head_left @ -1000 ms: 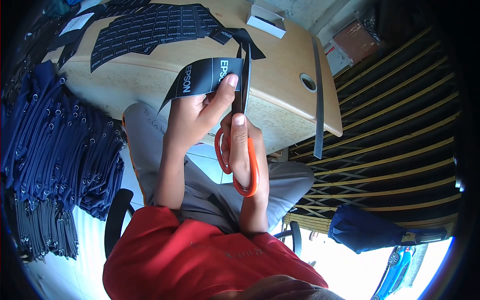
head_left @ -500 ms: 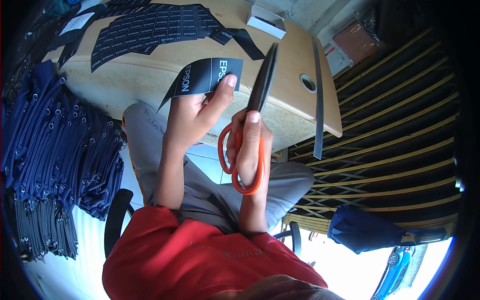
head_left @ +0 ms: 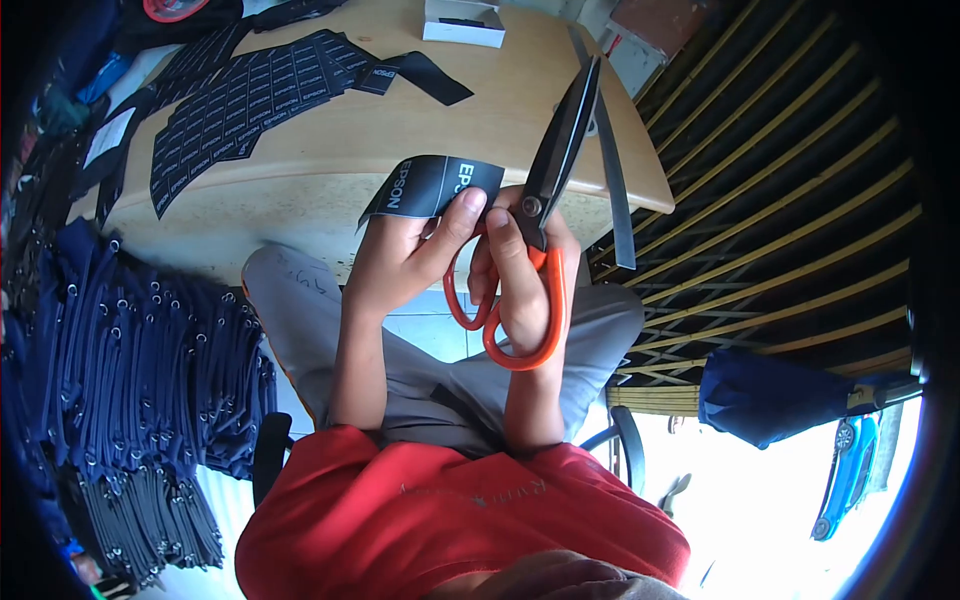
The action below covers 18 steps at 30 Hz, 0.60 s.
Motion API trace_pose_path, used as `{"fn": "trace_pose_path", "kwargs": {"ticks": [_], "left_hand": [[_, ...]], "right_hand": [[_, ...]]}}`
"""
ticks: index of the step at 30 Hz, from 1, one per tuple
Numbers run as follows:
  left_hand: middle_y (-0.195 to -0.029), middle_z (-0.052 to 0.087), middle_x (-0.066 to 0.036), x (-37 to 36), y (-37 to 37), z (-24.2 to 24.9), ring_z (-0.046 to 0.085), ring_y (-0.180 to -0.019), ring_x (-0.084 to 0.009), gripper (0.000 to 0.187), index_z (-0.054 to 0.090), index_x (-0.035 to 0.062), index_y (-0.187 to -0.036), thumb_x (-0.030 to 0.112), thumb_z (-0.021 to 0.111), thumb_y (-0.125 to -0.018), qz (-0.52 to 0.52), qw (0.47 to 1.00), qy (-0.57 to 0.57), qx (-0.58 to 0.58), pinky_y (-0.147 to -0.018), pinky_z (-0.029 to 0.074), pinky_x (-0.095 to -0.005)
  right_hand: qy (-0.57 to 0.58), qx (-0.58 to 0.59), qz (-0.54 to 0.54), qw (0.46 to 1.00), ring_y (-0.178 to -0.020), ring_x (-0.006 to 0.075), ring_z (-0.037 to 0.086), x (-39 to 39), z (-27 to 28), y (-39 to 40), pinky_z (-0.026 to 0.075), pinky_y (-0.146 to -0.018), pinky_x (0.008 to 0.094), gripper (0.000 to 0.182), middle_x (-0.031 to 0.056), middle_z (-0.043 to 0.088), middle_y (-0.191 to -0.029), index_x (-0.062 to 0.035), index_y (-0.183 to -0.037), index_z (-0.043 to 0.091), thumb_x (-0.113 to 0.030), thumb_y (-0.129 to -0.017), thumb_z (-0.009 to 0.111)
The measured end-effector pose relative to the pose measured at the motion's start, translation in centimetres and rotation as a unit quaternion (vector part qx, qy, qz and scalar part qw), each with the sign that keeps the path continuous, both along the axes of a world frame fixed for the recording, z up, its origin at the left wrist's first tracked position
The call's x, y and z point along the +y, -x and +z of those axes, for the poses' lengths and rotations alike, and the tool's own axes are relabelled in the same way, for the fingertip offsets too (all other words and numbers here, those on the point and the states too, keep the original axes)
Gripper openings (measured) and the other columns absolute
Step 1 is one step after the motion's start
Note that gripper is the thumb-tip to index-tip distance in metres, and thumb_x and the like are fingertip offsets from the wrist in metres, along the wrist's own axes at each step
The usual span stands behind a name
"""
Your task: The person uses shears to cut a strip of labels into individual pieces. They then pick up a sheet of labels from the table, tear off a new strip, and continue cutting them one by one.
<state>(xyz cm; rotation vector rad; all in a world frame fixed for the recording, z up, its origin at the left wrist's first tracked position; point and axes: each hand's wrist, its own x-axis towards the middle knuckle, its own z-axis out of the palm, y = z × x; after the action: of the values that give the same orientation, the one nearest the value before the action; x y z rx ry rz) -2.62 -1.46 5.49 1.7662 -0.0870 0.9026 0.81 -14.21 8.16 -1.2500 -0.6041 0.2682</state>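
My left hand [head_left: 405, 262] pinches a black strip of EPSON labels [head_left: 425, 185] between thumb and fingers, and its far end curls down to the left. In my right hand [head_left: 525, 275] is a pair of scissors [head_left: 562, 150] with orange handles, its dark blades pointing up and away from me. The right thumb and fingertips sit close beside the strip's right edge, below the blades. Both hands are in front of the table edge, above my lap.
On the wooden table [head_left: 330, 150] lie black printed label sheets [head_left: 245, 105], a small white box [head_left: 463, 22] and a long dark strip [head_left: 614, 185]. Navy straps with metal rings [head_left: 150, 350] hang at left. A folding metal gate [head_left: 760, 210] stands at right.
My right hand has come in close to the label strip, with the scissors now tilted more to the right. The strip sits lower over the table edge, and the head view has shifted.
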Motion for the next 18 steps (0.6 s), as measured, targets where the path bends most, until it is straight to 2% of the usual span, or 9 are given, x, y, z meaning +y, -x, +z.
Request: {"fn": "trace_pose_path", "kwargs": {"ticks": [3,10,12,14,18], "left_hand": [[-0.072,0.055,-0.001,-0.4,0.2,0.2,0.047,-0.062,-0.0085,0.022,0.06,0.001,-0.092,0.023,0.056,-0.095,-0.037,0.998,0.054,0.016,-0.056,0.04,-0.0247],[-0.07,0.053,0.0,-0.9,-0.2,0.3,0.044,-0.061,-0.0065,0.022,0.059,0.0007,-0.089,0.021,0.056,-0.096,-0.047,0.998,0.039,0.007,-0.054,0.037,-0.024],[-0.07,0.053,0.0,-1.1,-0.2,0.6,0.044,-0.062,-0.0061,0.021,0.058,0.0004,-0.089,0.019,0.056,-0.096,-0.051,0.998,0.042,-0.011,-0.053,0.036,-0.0238],[-0.07,0.053,0.001,-0.8,-0.5,0.0,0.044,-0.061,-0.006,0.02,0.058,0.0004,-0.089,0.019,0.055,-0.096,-0.043,0.997,0.056,-0.025,-0.053,0.036,-0.0236],[-0.069,0.053,0.001,-0.3,-0.6,0.1,0.044,-0.06,-0.0054,0.019,0.058,0.0005,-0.089,0.018,0.055,-0.096,-0.037,0.995,0.084,-0.042,-0.052,0.035,-0.0234]], "right_hand": [[0.015,-0.012,-0.012,1.0,-0.046,0.0064,0.049,-0.6,0.1,-0.4,0.038,-0.042,0.0221,0.007,0.0006,0.051,-0.06,0.0005,-0.093,0.053,-0.006,-0.091,0.052],[0.025,-0.021,0.003,0.999,-0.048,0.0071,0.051,-0.9,0.4,-0.6,0.039,-0.045,0.022,0.01,0.0004,0.051,-0.058,0.0002,-0.091,0.052,-0.009,-0.092,0.055],[0.025,-0.03,0.01,0.999,-0.047,0.0079,0.052,-1.0,0.0,-1.0,0.039,-0.044,0.0224,0.01,0.0008,0.052,-0.058,-0.0001,-0.089,0.051,-0.009,-0.092,0.055],[0.023,-0.002,-0.004,1.0,-0.043,0.0111,0.052,-1.1,0.0,-1.1,0.036,-0.04,0.0216,0.016,0.0058,0.054,-0.055,0.0,-0.092,0.052,-0.016,-0.092,0.057],[0.019,0.019,-0.024,0.999,-0.037,0.0104,0.045,-1.3,0.2,-1.4,0.032,-0.035,0.0219,0.016,0.0045,0.051,-0.052,-0.0004,-0.092,0.051,-0.015,-0.091,0.057]]}}
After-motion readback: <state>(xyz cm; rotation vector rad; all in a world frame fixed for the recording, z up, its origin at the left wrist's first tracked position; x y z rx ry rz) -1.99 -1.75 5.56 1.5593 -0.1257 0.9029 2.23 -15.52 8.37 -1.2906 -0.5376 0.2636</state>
